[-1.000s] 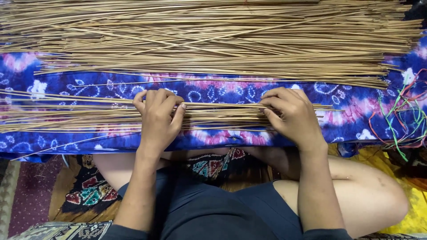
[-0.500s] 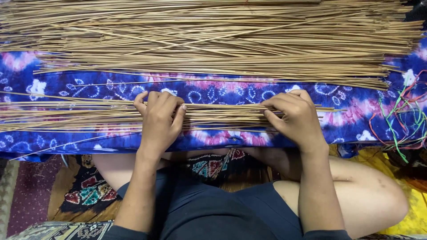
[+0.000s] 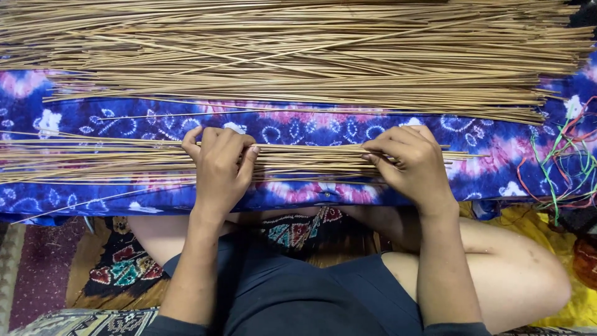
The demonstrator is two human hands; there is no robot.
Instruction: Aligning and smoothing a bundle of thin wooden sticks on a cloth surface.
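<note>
On the blue cloth, both hands grip thin sticks.

A flat row of thin, straight tan sticks lies sideways beneath both hands, running from well beyond the left hand past the right hand.

Two hands are in view, the left hand and the right hand. The thin tan sticks lie in two groups: one large pile and one smaller bundle, each too many to count. One blue patterned cloth. One tangle of coloured threads.
</note>
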